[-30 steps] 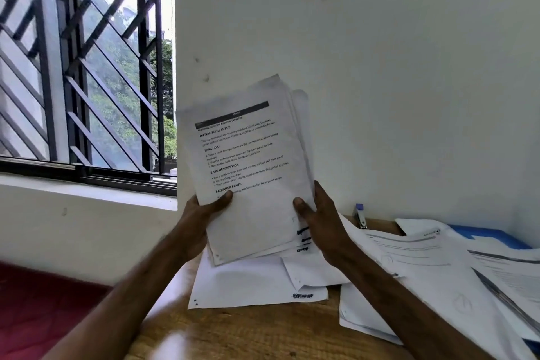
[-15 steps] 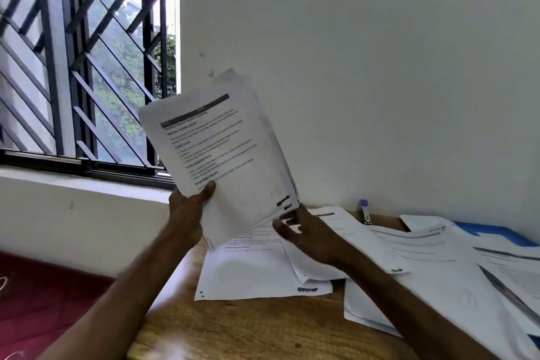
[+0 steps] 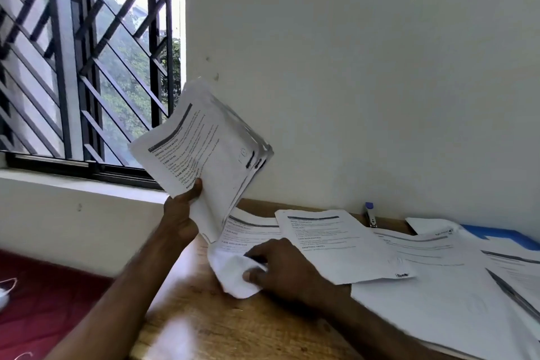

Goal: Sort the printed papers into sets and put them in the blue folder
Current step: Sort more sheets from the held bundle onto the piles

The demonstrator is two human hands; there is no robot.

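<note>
**HEAD VIEW: SORTING STATION INSPECTION**

Found left hand point(image 3: 181, 210) raised above the table point(image 3: 233, 330), thumb and fingers clamped on the lower edge of a tilted stack of printed papers point(image 3: 210, 149). Found right hand point(image 3: 280, 266) low, fingers curled onto the near corner of a loose sheet point(image 3: 233, 278) on the table; blurred, cannot tell whether pinched or merely pressed. Recorded further sheets point(image 3: 336, 242) spread rightward, overlapping, partly covering the blue folder point(image 3: 502, 235) by the wall.
</note>
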